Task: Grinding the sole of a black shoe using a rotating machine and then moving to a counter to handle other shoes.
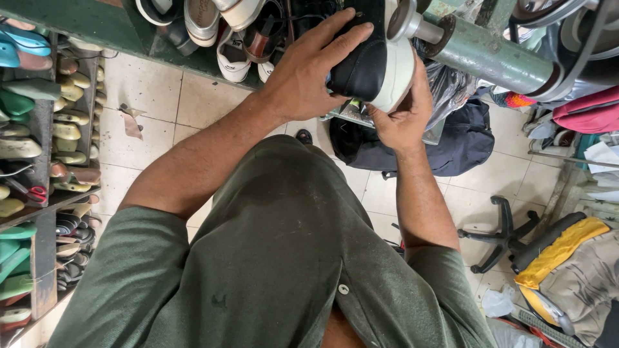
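At twelve o'clock, a black shoe (362, 61) with a white sole presses against the machine's metal arm (480, 51). The left hand (309, 74) wraps its upper; the right hand (403, 116) cups the sole edge — both closed on it. It looks light, with a soft upper and stiffer sole — best gripped at the sole.

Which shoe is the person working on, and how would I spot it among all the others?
Find the green metal machine arm at the top right. At its near end, both hands clasp a black shoe with a thick white sole, left hand on top, right hand beneath. The other shoes lie unheld on the green bench.
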